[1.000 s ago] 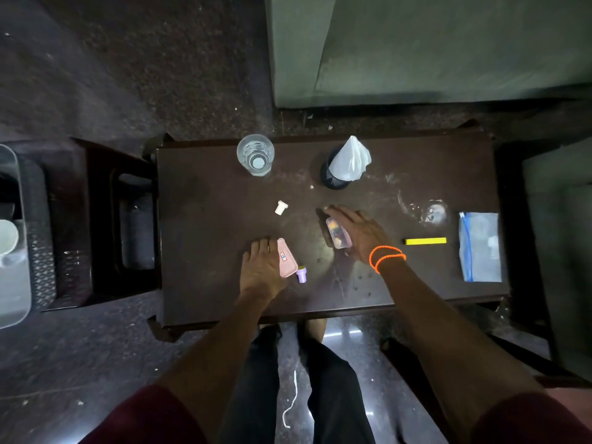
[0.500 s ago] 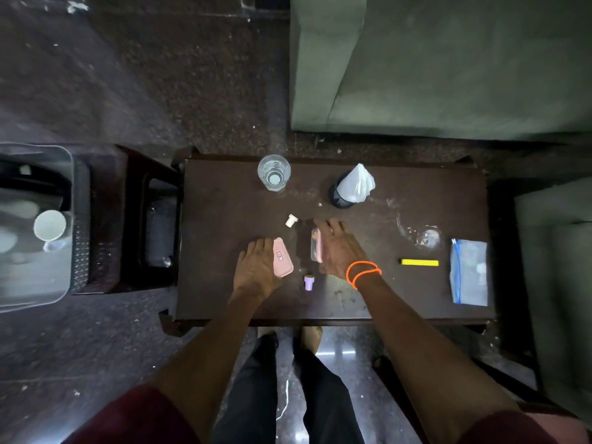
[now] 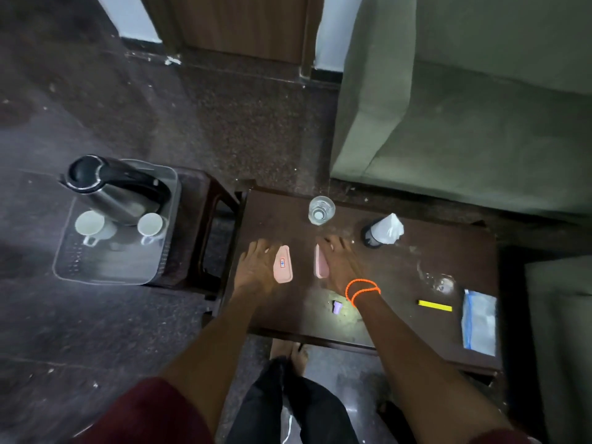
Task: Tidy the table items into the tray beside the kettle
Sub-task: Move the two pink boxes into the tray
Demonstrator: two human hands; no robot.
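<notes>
Left hand (image 3: 256,267) gripping pink case half (image 3: 283,265), right hand (image 3: 340,262) gripping other pink half (image 3: 320,262), both hovering over worktop (image 3: 400,283), purple cap (image 3: 337,307) lying near right wrist

— What's the table (image 3: 400,283) made of?
— Dark wood, smooth, with a dull sheen and dusty smears.
— And the kettle (image 3: 115,190)?
— Brushed metal body, glossy black plastic lid and handle. It sits on a clear plastic tray (image 3: 105,267) with a dotted floor, next to two glazed white cups (image 3: 89,224).
— The pink pieces?
— The pink case (image 3: 283,265) and the pink lid (image 3: 320,262) look like matt plastic; the purple cap (image 3: 337,307) too.
— Anything see-through?
— A clear, shiny glass (image 3: 321,209), and a thin plastic pouch (image 3: 479,322) with a blue edge.
— The floor (image 3: 96,107)?
— Speckled stone, polished near the feet. The sofa (image 3: 464,107) is matt green cloth.
</notes>
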